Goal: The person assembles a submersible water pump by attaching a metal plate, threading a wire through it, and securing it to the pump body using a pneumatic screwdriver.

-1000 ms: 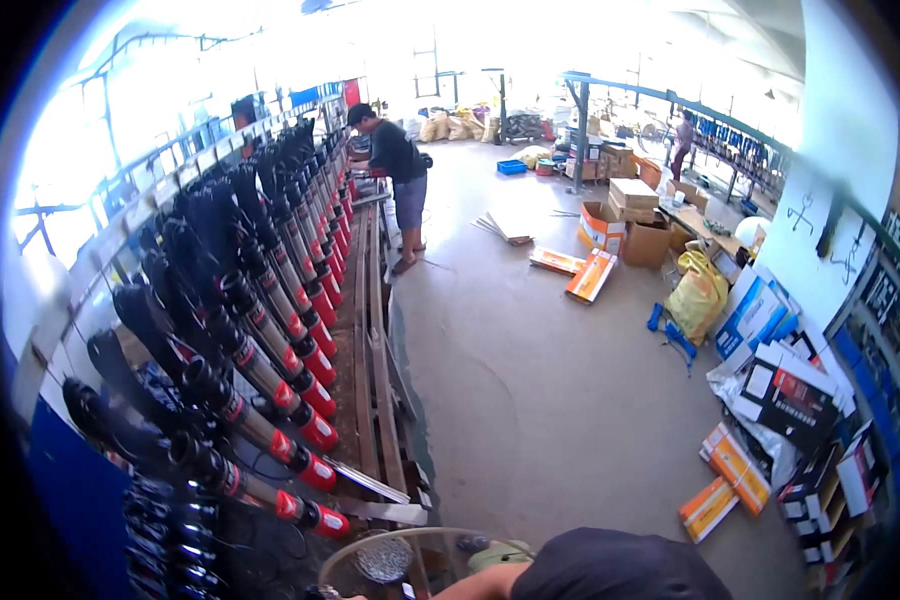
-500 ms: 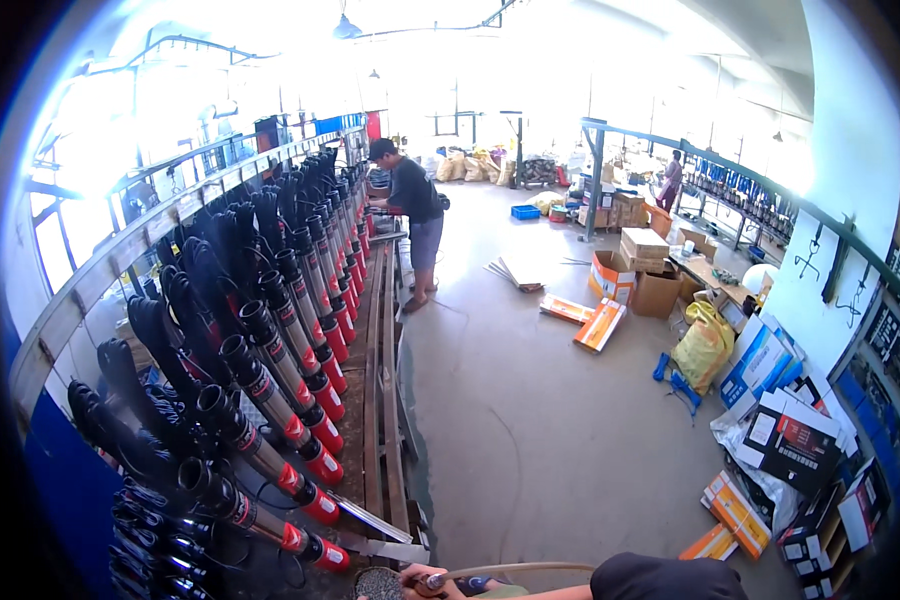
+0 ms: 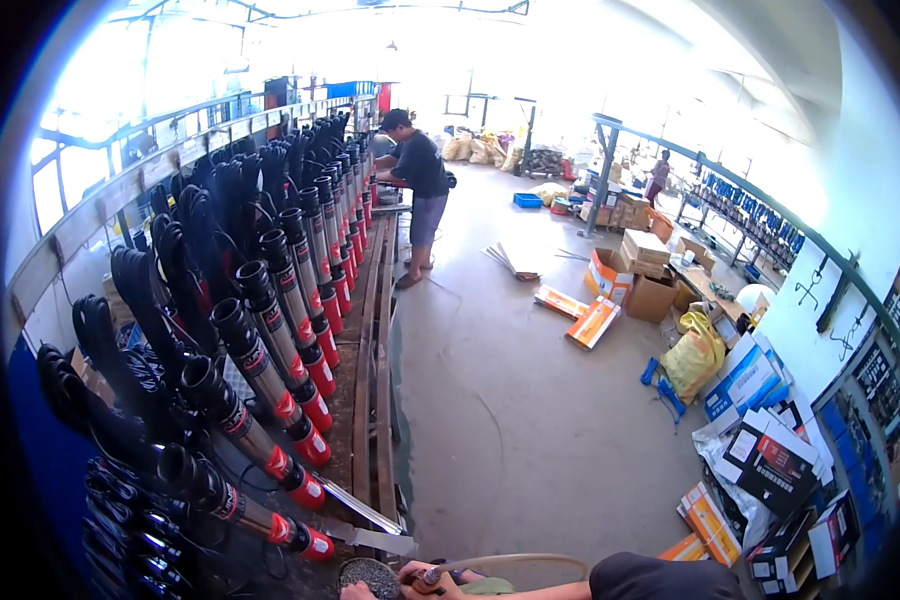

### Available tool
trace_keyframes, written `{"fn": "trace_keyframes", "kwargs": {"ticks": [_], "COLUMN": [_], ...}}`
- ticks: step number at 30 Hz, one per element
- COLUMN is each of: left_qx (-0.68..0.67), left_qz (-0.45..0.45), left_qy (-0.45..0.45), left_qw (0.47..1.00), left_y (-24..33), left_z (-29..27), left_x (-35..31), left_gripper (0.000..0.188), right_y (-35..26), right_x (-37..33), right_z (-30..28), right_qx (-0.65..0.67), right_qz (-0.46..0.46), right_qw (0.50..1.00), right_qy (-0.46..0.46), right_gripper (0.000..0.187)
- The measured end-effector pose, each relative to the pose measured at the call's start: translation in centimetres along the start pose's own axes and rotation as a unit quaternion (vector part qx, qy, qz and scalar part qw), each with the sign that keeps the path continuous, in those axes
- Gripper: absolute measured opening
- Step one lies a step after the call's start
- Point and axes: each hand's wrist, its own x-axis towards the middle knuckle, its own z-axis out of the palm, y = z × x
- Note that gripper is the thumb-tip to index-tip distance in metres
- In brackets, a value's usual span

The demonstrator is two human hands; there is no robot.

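At the lower edge, my right hand [image 3: 448, 588] is closed around a brown tool [image 3: 427, 579] with a beige hose [image 3: 540, 558] curving off to the right. Just left of it sits a round tub [image 3: 368, 572] filled with small dark grey pieces, too fine to make out. A small part of my left hand [image 3: 356, 592] shows against the tub's near side; its fingers are mostly cut off by the picture's edge. Closest to the hands on the left is a tubular pump [image 3: 253, 516] with a black top, a steel body and a red end, leaning in the rack.
Several similar pumps [image 3: 270, 375] with coiled black cables line the rack [image 3: 366, 400]. A metal strip [image 3: 370, 540] juts out near the tub. Further along, a person [image 3: 420, 180] stands at the rack. Cartons [image 3: 595, 322] and a yellow sack [image 3: 692, 358] lie on the floor at right.
The view has shifted, so the pumps appear lower and further left. Part of my left hand has come into sight beside the tub. My right hand still holds the tool.
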Motion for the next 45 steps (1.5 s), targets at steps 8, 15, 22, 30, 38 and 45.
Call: {"fn": "trace_keyframes", "kwargs": {"ticks": [8,15,22,30,38,45], "left_qx": [-0.099,-0.302,-0.673,-0.784,-0.950,-0.957], "left_qz": [-0.041,-0.098,-0.176,-0.108,-0.200,-0.188], "left_qy": [0.067,0.118,0.010,-0.117,-0.061,-0.015], "left_qw": [0.992,0.941,0.718,0.599,0.231,0.218], "left_y": [0.5,-0.1,-1.4,-3.2,2.1,2.2], "left_z": [-1.6,-2.0,-0.5,-2.9,-9.8,-11.4], "left_x": [-0.7,-0.9,-1.8,-5.9,-10.6,-13.3], "left_gripper": [0.028,0.023,0.038,0.031,0.024,0.023], "right_y": [-0.9,-1.0,-1.3,-3.7,-5.9,-12.1], "right_x": [1.4,3.5,3.5,2.6,0.7,0.7], "right_z": [-0.2,0.8,2.1,2.2,5.1,4.5], "right_qx": [0.000,0.073,0.121,0.177,0.192,0.216], "right_qz": [0.061,0.117,0.116,0.092,0.100,0.039], "right_qw": [0.998,0.984,0.979,0.973,0.973,0.961], "right_qy": [-0.022,-0.114,-0.112,-0.118,-0.075,-0.167], "right_gripper": [0.016,0.020,0.021,0.020,0.013,0.012]}}
